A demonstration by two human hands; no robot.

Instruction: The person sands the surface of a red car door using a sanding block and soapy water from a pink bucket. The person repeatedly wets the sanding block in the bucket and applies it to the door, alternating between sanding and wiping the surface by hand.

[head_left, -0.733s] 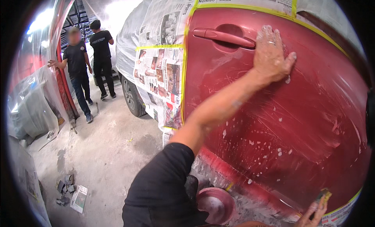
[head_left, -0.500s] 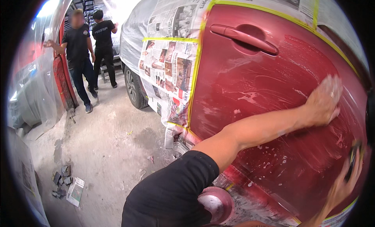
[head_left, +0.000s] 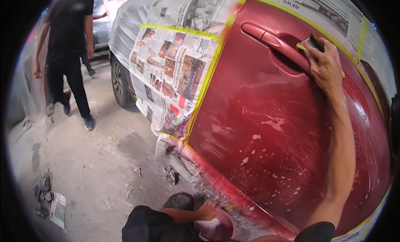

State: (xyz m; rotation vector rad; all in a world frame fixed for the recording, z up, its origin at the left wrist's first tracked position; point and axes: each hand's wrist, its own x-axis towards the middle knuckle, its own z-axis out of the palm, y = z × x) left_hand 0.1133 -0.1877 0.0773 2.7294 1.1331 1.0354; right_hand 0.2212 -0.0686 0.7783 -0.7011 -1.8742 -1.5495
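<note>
My right hand (head_left: 327, 67) presses a small dark sanding block (head_left: 312, 43) with a yellowish edge against the red car door (head_left: 233, 117), right beside the door handle (head_left: 277, 46). Its fingers are wrapped round the block. Whitish streaks, wet patches and pale spots cover the door's surface. Low down, my left hand (head_left: 207, 210) is at the rim of a reddish bucket (head_left: 227, 225) holding whitish, cloudy contents. The left fingers look curled, but what they hold, if anything, is hidden.
Newspaper (head_left: 179, 71) edged with yellow tape (head_left: 204, 88) masks the car around the door. A person (head_left: 71, 38) in dark clothes walks on the left, near plastic sheeting. Dark scraps (head_left: 43, 196) and a piece of newsprint (head_left: 58, 210) lie on the concrete floor.
My left hand has left the door and dropped to the bucket. My right hand has carried the block from the door's lower right up to the handle. The person on the left has come closer.
</note>
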